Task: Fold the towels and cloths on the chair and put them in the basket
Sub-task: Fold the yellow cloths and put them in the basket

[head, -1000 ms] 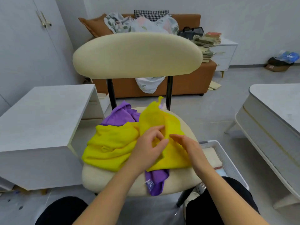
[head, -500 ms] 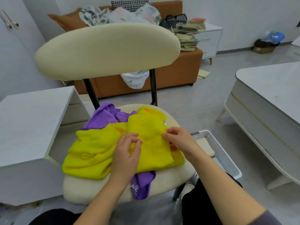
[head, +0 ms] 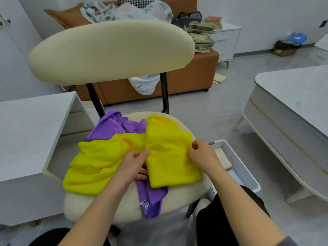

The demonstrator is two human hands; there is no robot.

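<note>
Head view: your soft yellow microfibre cloth (head: 170,153) looks light and limp, so it will likely sag and lose its fold unless you take it by the edges. Your left hand (head: 132,164) pinches its left edge and your right hand (head: 200,153) its right edge. It lies as a rough folded rectangle on the cream padded chair seat (head: 115,208), over a crumpled purple cloth (head: 111,126), beside the white plastic basket (head: 237,160).
</note>
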